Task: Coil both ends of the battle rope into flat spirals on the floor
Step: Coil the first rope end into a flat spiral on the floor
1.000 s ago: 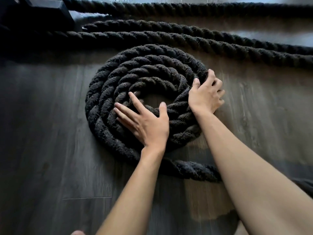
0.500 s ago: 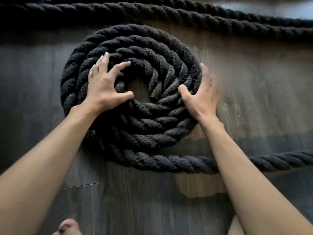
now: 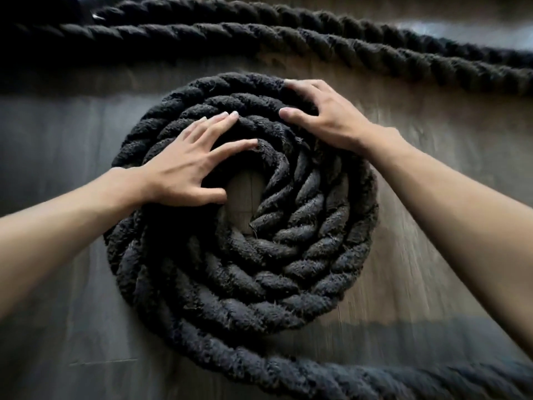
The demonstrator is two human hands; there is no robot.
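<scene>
1. Where the wood-plank floor (image 3: 432, 197) shows, it runs grey-brown and bare to the left and right of the coil, giving open room on both sides; its boards reach every edge of the view.
2. The battle rope (image 3: 288, 44) is thick, black and fuzzy, made of twisted strands. Two stretches of it lie side by side along the top of the view, apart from the coil, with a narrow strip of floor between.
3. The spiral (image 3: 259, 269) lies flat on the floor at the middle of the view, about four turns packed touching one another around a small bare patch of floor at its centre. Its outermost turn peels off at the lower left and runs along the bottom toward the lower right edge as a loose tail (image 3: 403, 376).
4. The left hand (image 3: 184, 171) rests palm down on the coil's left inner turns, fingers spread, thumb at the rim of the centre hole, fingertips on the upper inner turns.
5. The right hand (image 3: 331, 116) rests on the coil's upper right, fingers spread and curved over the outer turns, thumb pointing toward the left hand. Neither hand closes around the rope.
</scene>
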